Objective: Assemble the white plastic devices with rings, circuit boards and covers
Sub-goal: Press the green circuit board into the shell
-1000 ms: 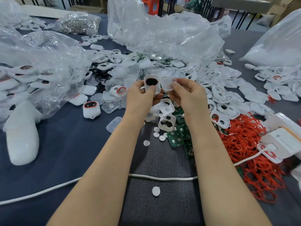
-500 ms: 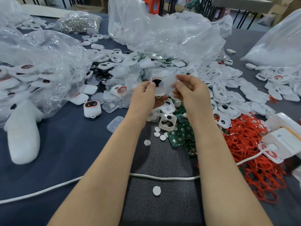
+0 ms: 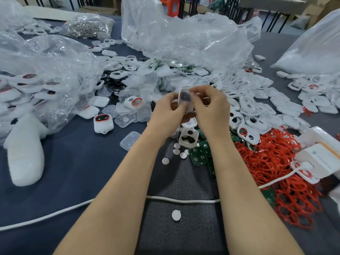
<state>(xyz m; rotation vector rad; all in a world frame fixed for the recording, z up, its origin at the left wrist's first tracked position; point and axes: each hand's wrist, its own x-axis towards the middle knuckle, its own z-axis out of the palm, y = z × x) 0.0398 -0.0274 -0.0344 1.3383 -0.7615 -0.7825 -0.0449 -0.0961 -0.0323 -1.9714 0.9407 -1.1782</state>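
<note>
Fingers (image 3: 206,91) of both hands are curled round a small white shell (image 3: 184,97) with a dark round spot, held up at the middle of the frame above the tabletop (image 3: 73,172). The left hand (image 3: 168,112) grips its lower left side and the right hand (image 3: 211,109) pinches its right edge and top. Whether a clear cover already lies over the shell cannot be told.

The tabletop is covered in dark blue cloth, with a grey textured patch (image 3: 184,234) at the bottom centre. A white cable (image 3: 184,200) runs across it under both forearms, and a white disc (image 3: 176,215) lies just below the cable. Green circuit boards (image 3: 199,157) lie below the hands, beside a heap of red rings (image 3: 276,172) at the right. Loose white shells (image 3: 257,100) spread across the right half, and clear covers (image 3: 147,83) are piled behind the hands. A finished device with a red ring (image 3: 103,122) sits left of the hands, and a white foam lump (image 3: 25,153) lies at the lower left. A white box (image 3: 320,157) stands at the right edge.

Crumpled clear bags (image 3: 184,39) fill the upper centre and left, a white bag (image 3: 312,48) sits at the upper right, and a bag of metal bits (image 3: 88,24) lies at the upper left. Beyond the tabletop are dark furniture legs, an orange stool (image 3: 173,4) and cardboard boxes (image 3: 316,6).
</note>
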